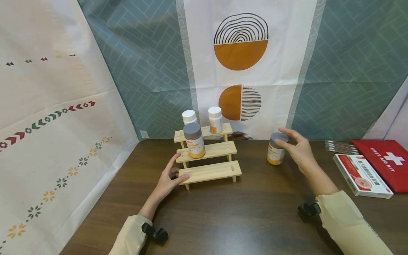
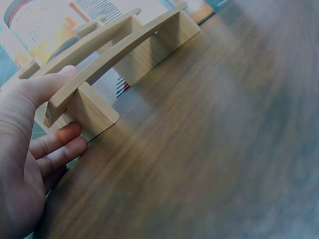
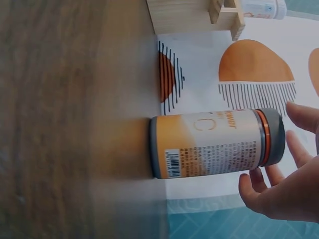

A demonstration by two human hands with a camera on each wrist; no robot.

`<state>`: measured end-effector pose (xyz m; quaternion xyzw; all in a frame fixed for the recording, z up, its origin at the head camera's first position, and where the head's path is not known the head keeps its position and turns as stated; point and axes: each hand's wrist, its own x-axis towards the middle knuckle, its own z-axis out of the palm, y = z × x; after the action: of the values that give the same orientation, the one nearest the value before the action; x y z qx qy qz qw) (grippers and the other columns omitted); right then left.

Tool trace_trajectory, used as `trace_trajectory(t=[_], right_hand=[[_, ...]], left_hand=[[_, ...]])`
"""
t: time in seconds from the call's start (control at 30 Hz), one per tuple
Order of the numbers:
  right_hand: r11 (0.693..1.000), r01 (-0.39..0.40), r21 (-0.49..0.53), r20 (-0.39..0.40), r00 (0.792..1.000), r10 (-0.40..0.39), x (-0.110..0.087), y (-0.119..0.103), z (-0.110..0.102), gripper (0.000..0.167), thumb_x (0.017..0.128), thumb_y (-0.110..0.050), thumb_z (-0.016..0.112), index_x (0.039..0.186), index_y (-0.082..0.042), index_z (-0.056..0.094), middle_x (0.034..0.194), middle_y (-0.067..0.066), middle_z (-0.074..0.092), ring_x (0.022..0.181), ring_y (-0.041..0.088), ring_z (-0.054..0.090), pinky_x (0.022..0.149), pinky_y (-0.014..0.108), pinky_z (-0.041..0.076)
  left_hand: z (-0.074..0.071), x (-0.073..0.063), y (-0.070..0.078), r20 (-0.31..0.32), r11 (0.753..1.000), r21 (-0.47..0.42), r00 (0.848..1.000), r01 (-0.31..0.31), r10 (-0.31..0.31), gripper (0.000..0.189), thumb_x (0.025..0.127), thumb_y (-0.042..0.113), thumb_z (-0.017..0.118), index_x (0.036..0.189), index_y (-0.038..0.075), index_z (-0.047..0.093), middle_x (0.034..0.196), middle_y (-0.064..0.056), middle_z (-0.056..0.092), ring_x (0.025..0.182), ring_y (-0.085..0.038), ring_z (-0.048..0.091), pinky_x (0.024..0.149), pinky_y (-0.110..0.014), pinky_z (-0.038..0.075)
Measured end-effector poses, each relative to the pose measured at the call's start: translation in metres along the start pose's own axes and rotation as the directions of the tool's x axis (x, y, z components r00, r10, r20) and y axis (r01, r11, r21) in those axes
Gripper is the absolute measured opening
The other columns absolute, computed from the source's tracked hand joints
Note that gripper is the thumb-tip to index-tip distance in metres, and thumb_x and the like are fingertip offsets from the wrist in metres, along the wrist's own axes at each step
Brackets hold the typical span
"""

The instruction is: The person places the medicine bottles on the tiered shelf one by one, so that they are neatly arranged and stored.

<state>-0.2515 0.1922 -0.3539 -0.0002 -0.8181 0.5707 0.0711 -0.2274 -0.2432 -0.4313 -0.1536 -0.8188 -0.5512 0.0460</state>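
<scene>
A three-step wooden rack [image 1: 210, 172] stands on the table, and my left hand [image 1: 168, 179] holds its left end. The thumb lies over the lowest step while the fingers [image 2: 62, 149] curl in beside and beneath it. On the middle step stands a grey-lidded supplement bottle [image 1: 195, 141]. The top step carries two white bottles, one at the right [image 1: 215, 122] and one at the left [image 1: 189, 117]. A matching grey-lidded bottle [image 1: 275, 154] stands upright on the table to the right. My right hand [image 1: 298, 150] is around its lid [image 3: 274, 137], fingers spread loosely.
At the right lie a red first aid kit pouch [image 1: 387, 166], a white and red box [image 1: 363, 176] and a pack of cotton swabs [image 1: 341, 147]. A patterned cloth [image 1: 153, 88] hangs behind the table. Another pale cloth [image 1: 60, 141] borders the left side.
</scene>
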Motion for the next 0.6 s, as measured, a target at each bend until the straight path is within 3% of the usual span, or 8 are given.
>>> trace_trajectory(t=[0.13, 0.33, 0.6], right_hand=[[1.000, -0.015, 0.016, 0.031, 0.999, 0.015, 0.0009, 0.0027, 0.0030, 0.063, 0.094, -0.035, 0.065, 0.148, -0.013, 0.042, 0.156, 0.019, 0.032, 0.139, 0.034, 0.034, 0.110, 0.052, 0.033], [1.000, -0.014, -0.002, 0.051, 0.999, 0.014, 0.0013, 0.0039, 0.0070, 0.062, 0.095, -0.029, 0.063, 0.148, -0.008, 0.039, 0.152, 0.019, 0.034, 0.133, 0.034, 0.040, 0.105, 0.048, 0.037], [1.000, -0.011, 0.000, 0.062, 0.998, 0.011, 0.0000, 0.0087, 0.0074, 0.062, 0.095, -0.019, 0.064, 0.149, -0.005, 0.037, 0.150, 0.025, 0.033, 0.134, 0.042, 0.036, 0.109, 0.058, 0.033]], left_hand=[[-0.0005, -0.0005, -0.0003, 0.003, 1.000, 0.003, 1.000, -0.003, 0.003, 0.082, 0.088, 0.008, 0.070, 0.155, 0.025, 0.025, 0.072, -0.001, 0.047, 0.074, -0.011, 0.044, 0.071, -0.026, 0.038], [-0.0013, -0.0014, -0.0011, -0.005, 1.000, -0.001, 1.000, -0.009, 0.009, 0.082, 0.088, 0.006, 0.070, 0.155, 0.023, 0.025, 0.071, -0.001, 0.045, 0.071, -0.010, 0.043, 0.069, -0.026, 0.037], [0.0001, -0.0009, -0.0016, 0.003, 1.000, -0.004, 1.000, -0.026, 0.026, 0.083, 0.088, 0.006, 0.070, 0.155, 0.022, 0.024, 0.070, 0.001, 0.046, 0.072, -0.009, 0.044, 0.071, -0.026, 0.038]])
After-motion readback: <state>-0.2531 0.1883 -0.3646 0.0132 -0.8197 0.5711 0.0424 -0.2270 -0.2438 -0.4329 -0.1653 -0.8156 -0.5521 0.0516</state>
